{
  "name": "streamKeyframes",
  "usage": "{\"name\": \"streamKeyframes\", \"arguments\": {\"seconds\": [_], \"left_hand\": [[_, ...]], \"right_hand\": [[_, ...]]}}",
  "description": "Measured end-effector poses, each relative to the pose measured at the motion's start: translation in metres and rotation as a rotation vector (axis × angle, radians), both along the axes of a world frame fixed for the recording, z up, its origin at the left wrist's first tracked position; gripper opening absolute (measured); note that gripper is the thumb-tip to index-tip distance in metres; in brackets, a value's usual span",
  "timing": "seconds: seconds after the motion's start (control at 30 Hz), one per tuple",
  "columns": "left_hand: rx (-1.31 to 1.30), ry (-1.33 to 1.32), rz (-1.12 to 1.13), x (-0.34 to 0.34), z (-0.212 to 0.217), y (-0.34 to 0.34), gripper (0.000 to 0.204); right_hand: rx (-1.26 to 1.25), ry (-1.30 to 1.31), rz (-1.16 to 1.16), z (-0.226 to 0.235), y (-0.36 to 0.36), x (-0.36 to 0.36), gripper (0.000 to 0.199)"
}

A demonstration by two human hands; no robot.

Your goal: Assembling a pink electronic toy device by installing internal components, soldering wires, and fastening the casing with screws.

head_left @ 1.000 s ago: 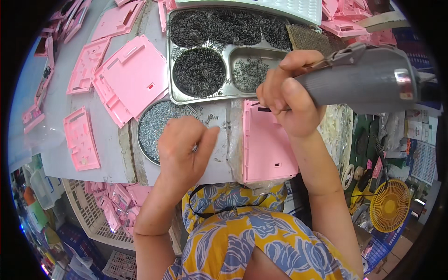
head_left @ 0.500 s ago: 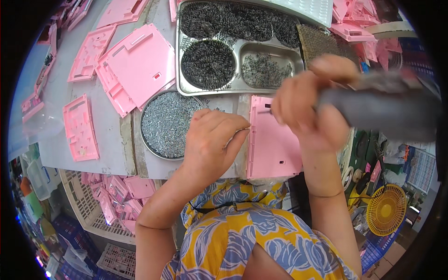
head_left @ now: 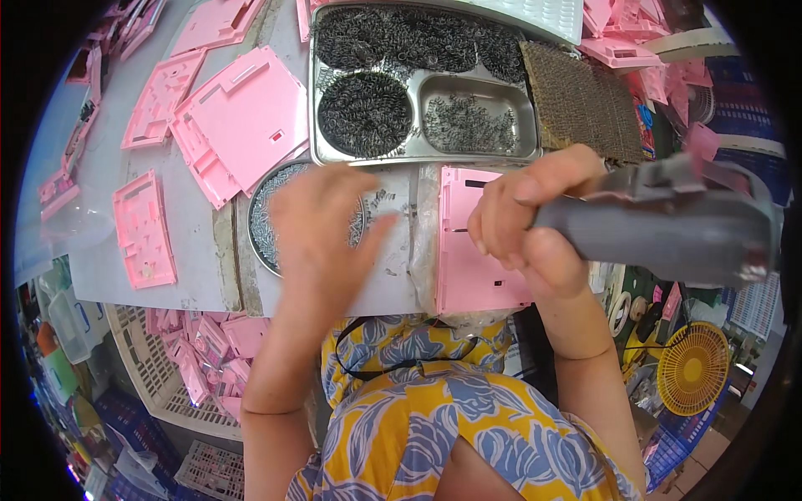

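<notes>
My right hand (head_left: 535, 221) is wrapped around a grey electric screwdriver (head_left: 652, 221), held sideways above a flat pink plastic panel (head_left: 476, 271). The tool's thin bit (head_left: 459, 230) points left over that panel, which lies at the table's front edge. Smeared by motion, my left hand (head_left: 322, 221) hovers over a round metal dish (head_left: 254, 242) of small silvery screws. Its thumb stands apart from the fingers, and nothing shows between them. The hand hides much of the dish. A few small dark springs (head_left: 382, 199) lie just right of it.
Behind the dish stands a compartmented metal tray (head_left: 418, 159) heaped with dark springs (head_left: 365, 113). Pink panels (head_left: 242, 117) are spread at the left. A brown woven mat (head_left: 581, 104) lies right of the tray. Below left is a crate (head_left: 150, 367) of pink parts; a yellow fan (head_left: 692, 367) is lower right.
My left hand has moved left, away from the pink panel to over the screw dish, its thumb spreading from the fingers. My right hand has lowered slightly with the screwdriver.
</notes>
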State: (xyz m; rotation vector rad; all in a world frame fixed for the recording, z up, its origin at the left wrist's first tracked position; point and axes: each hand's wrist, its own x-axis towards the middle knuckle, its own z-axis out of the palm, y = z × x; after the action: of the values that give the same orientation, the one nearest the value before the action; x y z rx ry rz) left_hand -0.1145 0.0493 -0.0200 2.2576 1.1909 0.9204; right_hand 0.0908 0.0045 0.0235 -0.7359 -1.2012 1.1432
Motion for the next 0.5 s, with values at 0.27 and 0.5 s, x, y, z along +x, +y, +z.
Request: {"name": "streamKeyframes", "arguments": {"seconds": [0.27,0.5], "left_hand": [[0.009,0.272,0.067,-0.041,-0.021,0.012,0.009],[0.065,0.134,0.101,-0.049,-0.026,0.021,0.007]], "right_hand": [[-0.081,-0.257,0.022,-0.026,-0.001,-0.004,0.030],[-0.044,-0.523,0.099,-0.029,0.008,0.005,0.030]]}}
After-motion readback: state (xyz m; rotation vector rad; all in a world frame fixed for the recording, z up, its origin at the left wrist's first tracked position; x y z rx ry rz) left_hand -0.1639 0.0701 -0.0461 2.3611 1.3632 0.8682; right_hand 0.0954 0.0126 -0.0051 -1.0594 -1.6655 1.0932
